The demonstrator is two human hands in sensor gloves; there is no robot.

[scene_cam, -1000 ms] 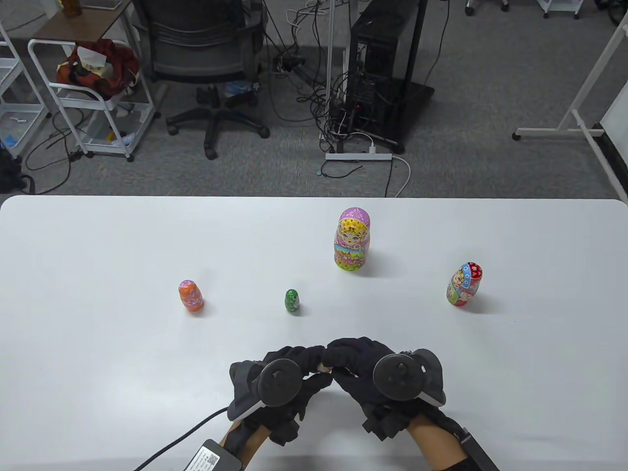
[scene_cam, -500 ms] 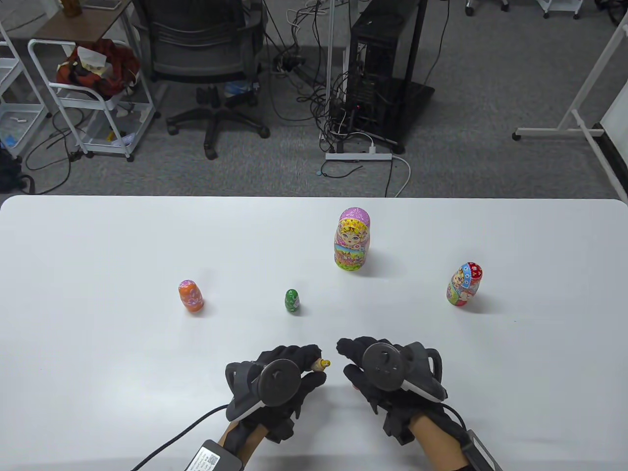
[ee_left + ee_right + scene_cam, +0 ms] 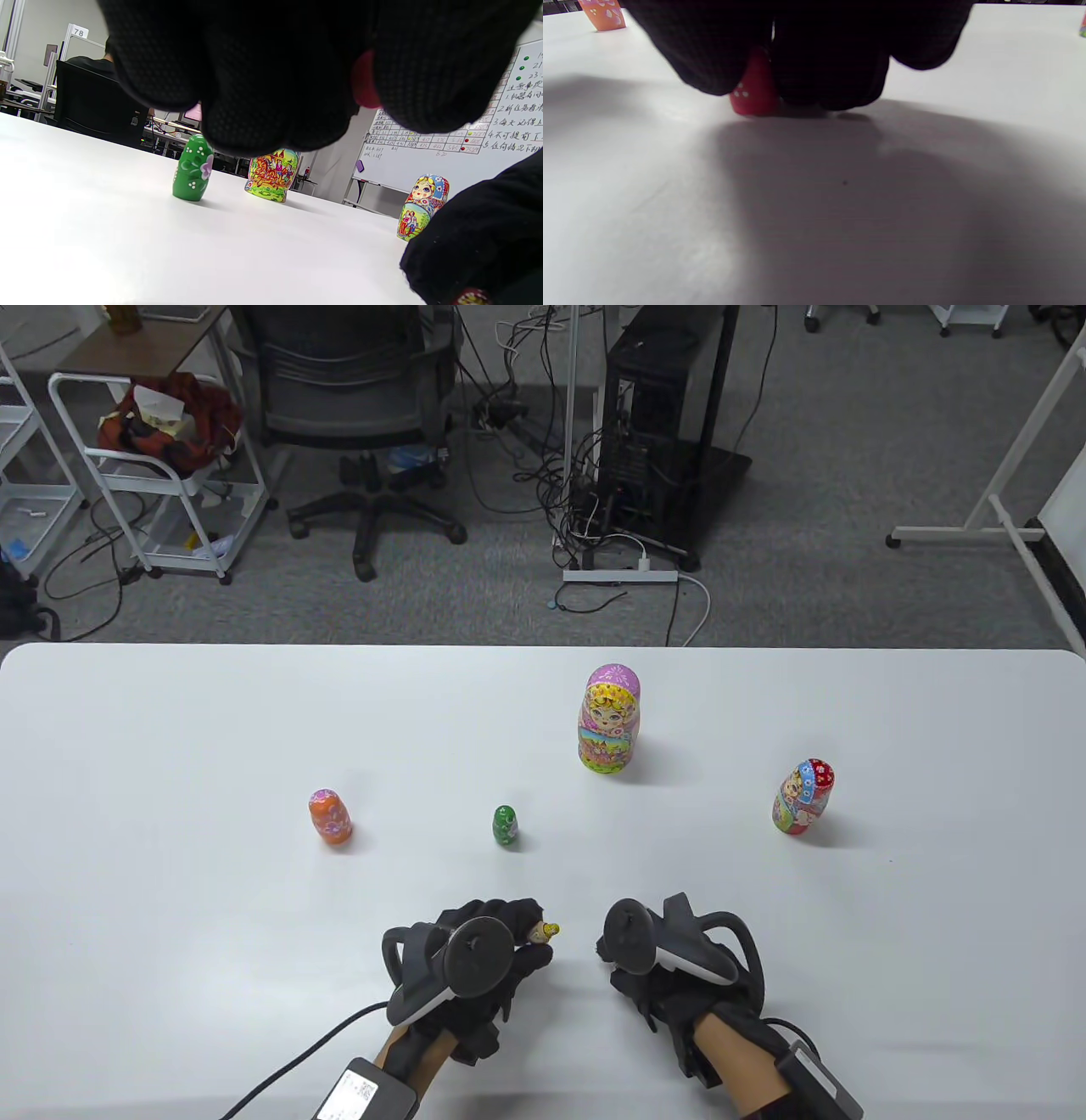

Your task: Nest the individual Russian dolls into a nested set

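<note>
My left hand pinches a small doll piece with a yellow tip, held just above the table near its front; a pink-red bit of it shows between the fingers in the left wrist view. My right hand is apart from it to the right, and its fingers grip a red doll half with white dots that touches the table. Standing upright farther back are a green doll, an orange doll, a large purple-and-yellow doll and a red-and-blue doll.
The white table is bare to the left and right of my hands. Its far edge runs across the middle of the table view, with an office chair and a computer tower on the floor beyond. A cable trails from my left wrist.
My hands were together on one small doll; they have pulled apart. The left hand keeps the yellow-tipped piece, and the right hand has turned and lowered the red half to the table.
</note>
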